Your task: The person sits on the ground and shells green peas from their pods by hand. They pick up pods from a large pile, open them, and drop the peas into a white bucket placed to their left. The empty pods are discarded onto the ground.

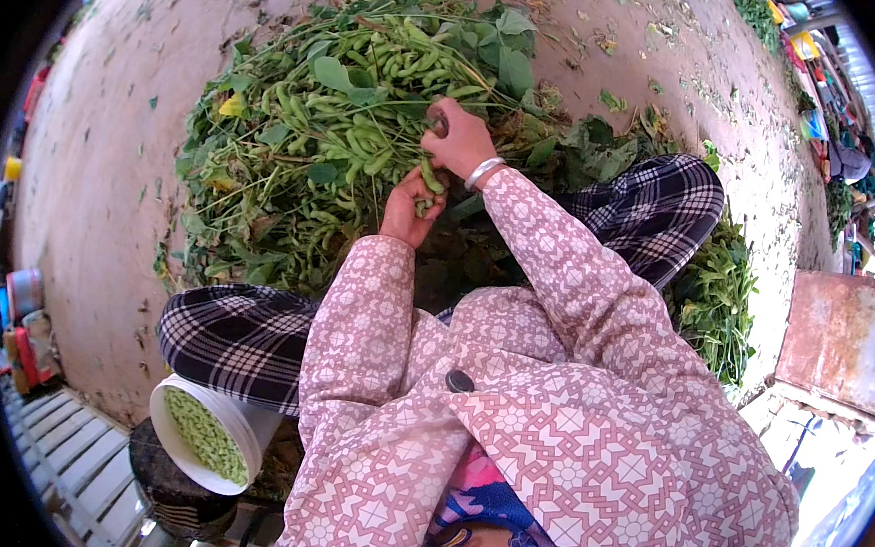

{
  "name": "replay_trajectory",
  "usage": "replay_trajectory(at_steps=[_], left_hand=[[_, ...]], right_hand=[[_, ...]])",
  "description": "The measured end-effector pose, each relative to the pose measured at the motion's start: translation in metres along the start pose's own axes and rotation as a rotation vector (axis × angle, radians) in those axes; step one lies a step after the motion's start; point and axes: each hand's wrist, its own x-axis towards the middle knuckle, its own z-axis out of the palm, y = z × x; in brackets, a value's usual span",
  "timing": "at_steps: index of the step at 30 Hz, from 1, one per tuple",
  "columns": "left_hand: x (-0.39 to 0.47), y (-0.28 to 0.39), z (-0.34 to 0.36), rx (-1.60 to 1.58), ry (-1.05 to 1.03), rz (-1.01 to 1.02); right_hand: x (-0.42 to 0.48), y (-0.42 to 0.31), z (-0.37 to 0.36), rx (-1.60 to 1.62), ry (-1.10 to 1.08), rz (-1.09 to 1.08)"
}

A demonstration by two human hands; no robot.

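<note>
My left hand is closed around a few green soybean pods at the near edge of a heap of cut soybean plants. Just above it, my right hand, with a silver bangle at the wrist, has its fingers bent at the upper end of one pod. Whether those fingers grip the pod or a stem is hard to see. Plump pods hang in clusters on the stems, among broad leaves, some yellowed. The heap lies between my knees, which are covered by dark plaid cloth.
By my left knee, a white plastic bucket holds shelled green beans. A dark round seat or block is beside it. More plants lie beyond my right knee. Leaf scraps litter the floor. A rusty metal sheet is at right.
</note>
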Motion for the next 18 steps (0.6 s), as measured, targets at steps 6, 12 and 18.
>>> replay_trajectory(at_steps=[6, 12, 18], left_hand=[[-0.007, 0.004, 0.03, 0.183, 0.246, -0.019], [0.0, 0.001, 0.014, 0.138, 0.137, -0.122], [-0.004, 0.001, 0.02, 0.075, 0.198, -0.082]], right_hand=[[-0.035, 0.012, -0.025, -0.045, 0.07, -0.075], [-0.072, 0.0, -0.021, -0.029, 0.106, -0.106], [-0.086, 0.004, -0.009, 0.1, 0.08, -0.014]])
